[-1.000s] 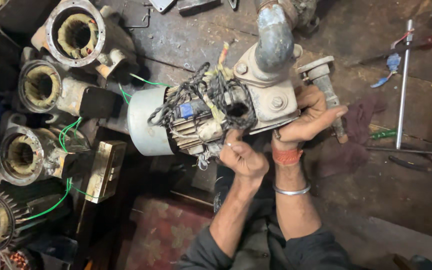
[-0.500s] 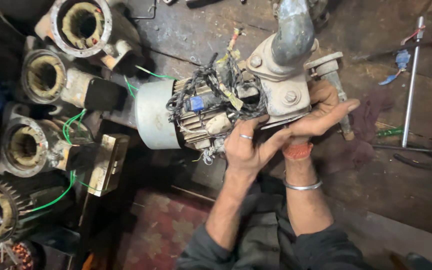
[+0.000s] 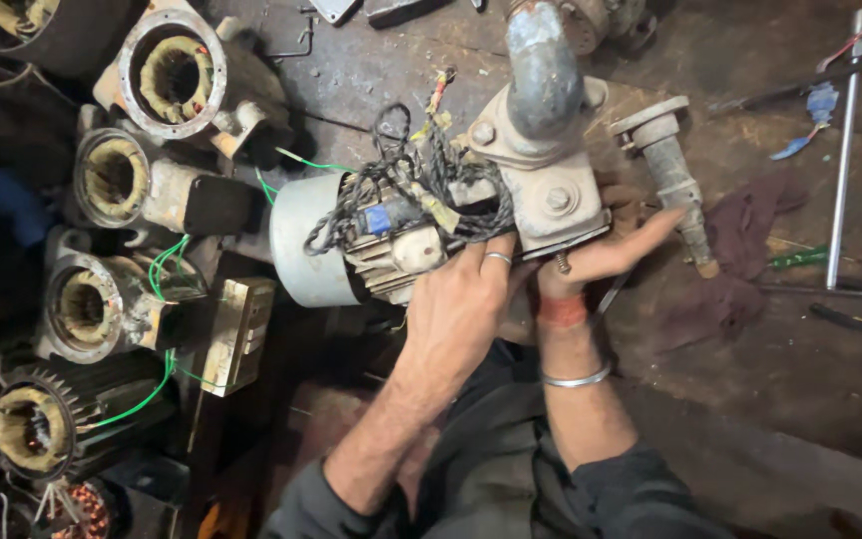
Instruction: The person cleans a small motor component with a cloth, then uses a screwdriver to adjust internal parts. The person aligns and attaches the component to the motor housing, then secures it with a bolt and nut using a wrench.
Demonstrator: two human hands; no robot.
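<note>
I see my left hand (image 3: 461,309) lying on the pump motor (image 3: 431,225), fingers against its tangled black wires (image 3: 421,175). My right hand (image 3: 601,260) cups the grey pump housing (image 3: 551,190) from below. Stripped motor stators (image 3: 112,180) lie at left.

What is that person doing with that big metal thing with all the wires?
A person is holding a dirty pump motor over a workshop floor. The left hand presses on the side with the tangled black wires, and the right hand props up the grey pump end from below. Other opened motors with copper windings sit to the side.
</note>
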